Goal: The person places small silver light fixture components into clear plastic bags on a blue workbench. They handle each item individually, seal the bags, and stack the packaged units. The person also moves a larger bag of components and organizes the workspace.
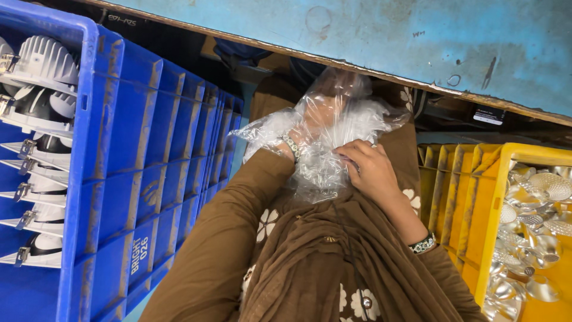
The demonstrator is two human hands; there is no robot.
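Observation:
A crumpled clear plastic bag (pixel 333 128) lies on my lap, under the edge of a blue table. My left hand (pixel 319 116) is pushed inside the bag, seen blurred through the film, with a beaded bracelet at the wrist. My right hand (pixel 369 170) pinches the bag's mouth from outside, fingers curled into the plastic. Brown flowered cloth covers my lap and both arms. What the left hand holds inside the bag is hidden.
A blue plastic crate (pixel 143 179) at left holds several white round lamp housings (pixel 44 62) with spring clips. A yellow crate (pixel 482 214) at right holds several shiny silver reflectors (pixel 536 238). The worn blue table top (pixel 417 42) overhangs in front.

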